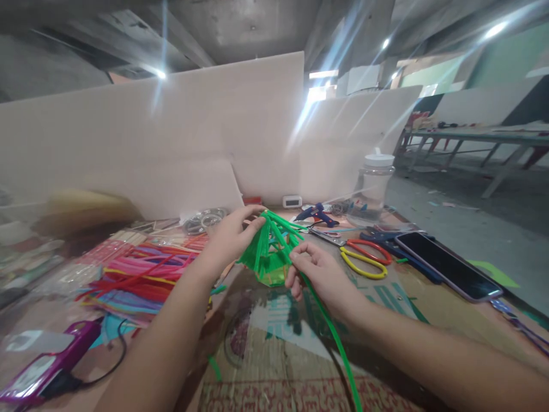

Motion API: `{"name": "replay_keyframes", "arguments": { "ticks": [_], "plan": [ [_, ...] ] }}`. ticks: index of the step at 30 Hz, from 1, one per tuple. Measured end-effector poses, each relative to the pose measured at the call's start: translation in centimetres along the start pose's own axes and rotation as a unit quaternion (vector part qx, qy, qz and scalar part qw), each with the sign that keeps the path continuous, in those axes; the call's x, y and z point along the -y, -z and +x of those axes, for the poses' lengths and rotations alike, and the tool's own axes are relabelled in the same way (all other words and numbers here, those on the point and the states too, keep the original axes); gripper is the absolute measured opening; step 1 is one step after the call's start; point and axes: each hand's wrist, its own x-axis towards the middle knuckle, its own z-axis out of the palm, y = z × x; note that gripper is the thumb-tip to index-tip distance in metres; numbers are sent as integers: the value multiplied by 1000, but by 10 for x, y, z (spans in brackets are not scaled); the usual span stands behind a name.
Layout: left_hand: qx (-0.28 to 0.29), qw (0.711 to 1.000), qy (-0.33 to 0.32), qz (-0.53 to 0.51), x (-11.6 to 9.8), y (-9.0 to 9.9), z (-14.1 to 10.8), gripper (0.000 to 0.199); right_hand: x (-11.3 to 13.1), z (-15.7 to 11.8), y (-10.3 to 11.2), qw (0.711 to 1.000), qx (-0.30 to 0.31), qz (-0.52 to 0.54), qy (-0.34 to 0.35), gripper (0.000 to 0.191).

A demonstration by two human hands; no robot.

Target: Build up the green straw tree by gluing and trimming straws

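Observation:
A green cone-shaped frame made of thin green strips stands upright near the middle of the work surface. My left hand grips its top, fingers closed around the peak from the left. At the frame's right side, my right hand pinches a long green strip, whose free end hangs down past the bottom edge of the view. The upper part of this strip meets the frame near my right fingertips. Some of the fingers of my left hand are hidden behind the peak.
Colourful fuzzy strips lie at left, near a purple device. To the right are scissors, a blue glue gun, a phone and a clear bottle. A white board stands behind.

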Motion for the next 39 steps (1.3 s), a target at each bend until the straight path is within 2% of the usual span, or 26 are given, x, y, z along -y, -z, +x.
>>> {"name": "replay_keyframes", "arguments": {
  "ticks": [9, 20, 39],
  "plan": [
    [-12, 1000, -7, -4, -1, -4, -2, 36, -8, -1, -5, 1000, -12, 18, -18, 44],
    [-6, 1000, -8, 8, -3, -2, -4, 39, -16, 1, -10, 1000, 2, 22, -19, 45],
    [-8, 1000, 0, 29, 0, -1, -4, 42, -17, 6, -15, 997, -5, 74, -28, 49]
  ]
}}
